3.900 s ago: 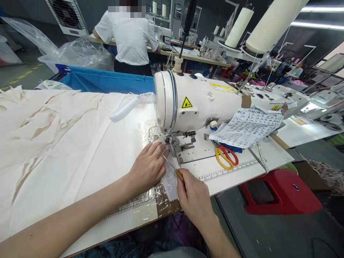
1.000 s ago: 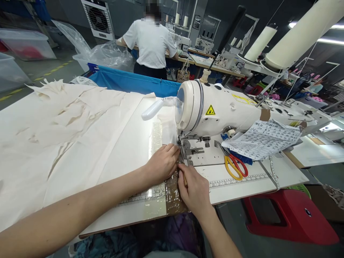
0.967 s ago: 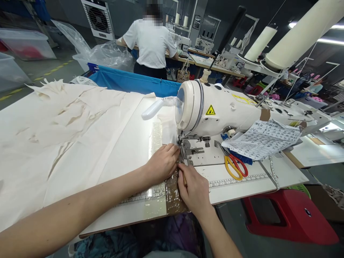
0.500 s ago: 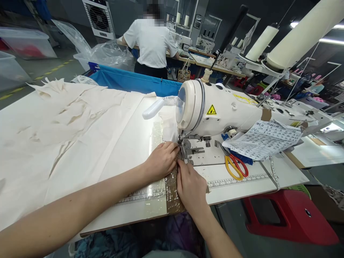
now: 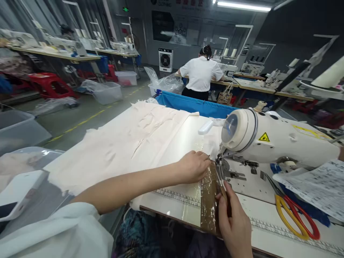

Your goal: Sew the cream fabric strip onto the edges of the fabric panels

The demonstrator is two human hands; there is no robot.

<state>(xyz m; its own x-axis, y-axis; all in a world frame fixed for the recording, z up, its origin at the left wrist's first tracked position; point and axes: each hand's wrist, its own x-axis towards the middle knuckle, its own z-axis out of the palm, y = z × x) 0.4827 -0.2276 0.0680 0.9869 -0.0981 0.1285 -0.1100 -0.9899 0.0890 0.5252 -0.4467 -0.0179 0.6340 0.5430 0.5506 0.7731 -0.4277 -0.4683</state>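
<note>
The near edge of the white tabletop [image 5: 172, 210] is crossed by both arms. The left hand [image 5: 194, 166], fingers bent, is placed just left of the sewing machine [image 5: 279, 134], with a pale strip [image 5: 210, 145] just beyond; what is gripped cannot be told. A slim tool [image 5: 220, 184] is pinched in the right hand [image 5: 235, 215]. Leftward of the hands, beyond spread cloth [image 5: 126, 139], grey floor [image 5: 109, 115] is exposed; rightward, space is narrowed by scissors [image 5: 278, 205].

Matt cloth [image 5: 118, 154], glossy brown strip [image 5: 208, 208]
</note>
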